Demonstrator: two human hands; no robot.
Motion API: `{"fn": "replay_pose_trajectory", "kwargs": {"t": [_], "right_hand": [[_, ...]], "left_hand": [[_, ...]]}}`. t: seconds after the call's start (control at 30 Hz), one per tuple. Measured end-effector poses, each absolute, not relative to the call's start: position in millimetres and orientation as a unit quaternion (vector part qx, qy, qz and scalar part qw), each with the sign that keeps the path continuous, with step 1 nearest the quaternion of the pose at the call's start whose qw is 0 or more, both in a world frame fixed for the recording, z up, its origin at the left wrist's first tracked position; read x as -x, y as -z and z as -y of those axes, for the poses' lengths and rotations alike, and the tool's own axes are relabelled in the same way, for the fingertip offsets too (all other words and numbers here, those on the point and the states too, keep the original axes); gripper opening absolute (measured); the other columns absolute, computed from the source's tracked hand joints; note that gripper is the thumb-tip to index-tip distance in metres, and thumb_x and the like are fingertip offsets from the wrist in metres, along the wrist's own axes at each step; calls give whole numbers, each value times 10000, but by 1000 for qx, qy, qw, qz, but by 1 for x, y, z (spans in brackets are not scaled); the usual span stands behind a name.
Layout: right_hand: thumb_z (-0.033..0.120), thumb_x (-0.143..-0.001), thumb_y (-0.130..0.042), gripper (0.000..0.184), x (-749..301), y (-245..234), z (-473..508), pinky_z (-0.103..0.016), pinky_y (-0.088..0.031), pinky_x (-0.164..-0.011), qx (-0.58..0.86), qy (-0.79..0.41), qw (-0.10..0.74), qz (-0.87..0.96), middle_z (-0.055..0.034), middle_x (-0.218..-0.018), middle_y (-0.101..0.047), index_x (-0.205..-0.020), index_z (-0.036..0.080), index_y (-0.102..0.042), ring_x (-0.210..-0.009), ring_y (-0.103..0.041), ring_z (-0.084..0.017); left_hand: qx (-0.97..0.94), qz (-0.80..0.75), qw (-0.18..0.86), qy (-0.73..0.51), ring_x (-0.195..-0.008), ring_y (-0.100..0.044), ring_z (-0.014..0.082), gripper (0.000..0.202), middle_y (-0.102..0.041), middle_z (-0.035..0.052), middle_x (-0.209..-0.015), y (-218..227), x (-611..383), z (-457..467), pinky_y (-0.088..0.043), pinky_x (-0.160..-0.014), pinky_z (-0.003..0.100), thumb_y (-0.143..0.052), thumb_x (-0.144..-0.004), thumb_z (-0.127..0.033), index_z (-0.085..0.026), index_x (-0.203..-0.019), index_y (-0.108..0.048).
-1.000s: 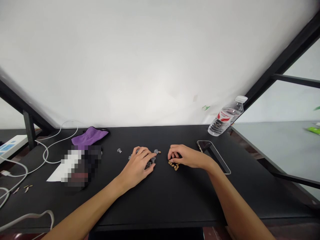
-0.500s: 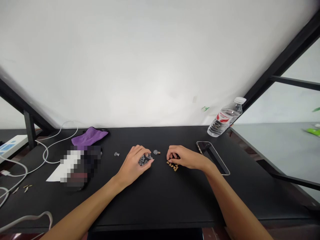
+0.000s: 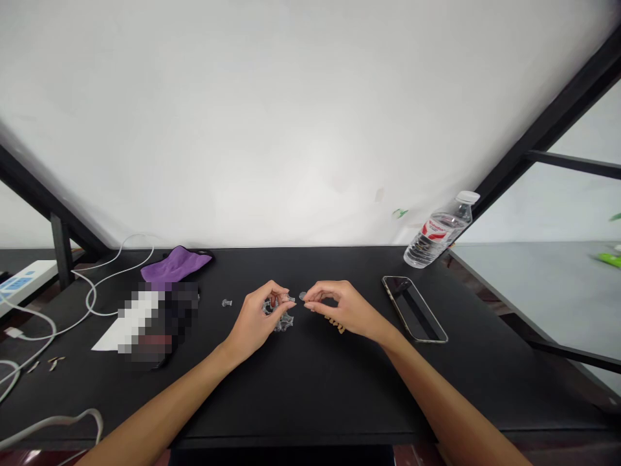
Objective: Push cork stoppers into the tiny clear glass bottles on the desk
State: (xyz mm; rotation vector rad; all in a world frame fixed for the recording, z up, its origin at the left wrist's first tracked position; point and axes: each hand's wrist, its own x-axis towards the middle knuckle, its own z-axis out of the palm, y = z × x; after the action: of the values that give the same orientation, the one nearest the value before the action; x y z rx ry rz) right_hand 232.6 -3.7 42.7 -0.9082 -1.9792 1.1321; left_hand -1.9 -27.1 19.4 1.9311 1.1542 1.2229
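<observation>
Near the middle of the worktop (image 3: 310,401), my left hand (image 3: 252,320) pinches narrowly a small clear piece (image 3: 290,298); my right hand (image 3: 342,309) pinches a round clear piece (image 3: 303,296); a clear pile (image 3: 282,322) and tan bits (image 3: 341,327) remain below them

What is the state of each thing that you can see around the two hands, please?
Left hand: pinching a small clear plastic piece
Right hand: pinching a small round clear piece
Tan pieces: loose, partly under the right hand
Clear plastic cluster: heaped beside the left hand
Lone clear plastic piece: lying apart
Smartphone: lying flat, screen dark
Water bottle: capped, holding water
Purple cloth: lying rumpled
</observation>
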Motion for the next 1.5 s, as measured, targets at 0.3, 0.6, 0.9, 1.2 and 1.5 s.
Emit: {"fn": "replay_pose_trajectory", "kwargs": {"t": [0.3,0.6,0.9,1.2,1.5], "right_hand": [[350,-905,-751,163,-219,-30,6,-348,-582,-860,334,-449,402,725,-47,-919,-754,-952,195,-741,-874,-714,-201],[375,-916,-750,179,-218,-29,6,-349,-564,-823,335,-423,416,732,-65,-928,-764,-897,199,-766,-876,-712,-218],[373,-936,-732,177,-216,-28,9,-370,-558,-854,319,-433,427,727,-67,-938,-768,-872,217,-782,-902,-724,-229],[416,-898,-759,230,-206,-19,11,-347,-570,-802,313,-536,453,640,-50,-865,-724,-863,189,-746,-828,-693,-199],[438,-904,-744,247,-209,-23,9,-349,-563,-815,333,-521,431,657,-48,-890,-722,-909,191,-729,-858,-691,-205]], "left_hand": [[-712,-436,311,-454,-764,-617,147,143,-701,26,-909,-20,3,28,-518,-745,279,-699,-946,-332,-204,-1001,-667],[-692,-420,353,-470,-787,-665,159,152,-696,17,-852,-20,2,29,-547,-767,294,-751,-907,-322,-195,-912,-669],[-677,-412,374,-482,-876,-737,235,229,-729,36,-783,-22,2,30,-601,-880,406,-791,-870,-384,-189,-816,-684],[-670,-405,368,-502,-777,-705,196,244,-726,40,-801,-19,0,32,-589,-769,343,-785,-878,-375,-178,-791,-670],[-728,-395,297,-476,-761,-689,169,210,-723,16,-829,-17,2,27,-573,-761,313,-773,-894,-364,-202,-990,-681]]}}
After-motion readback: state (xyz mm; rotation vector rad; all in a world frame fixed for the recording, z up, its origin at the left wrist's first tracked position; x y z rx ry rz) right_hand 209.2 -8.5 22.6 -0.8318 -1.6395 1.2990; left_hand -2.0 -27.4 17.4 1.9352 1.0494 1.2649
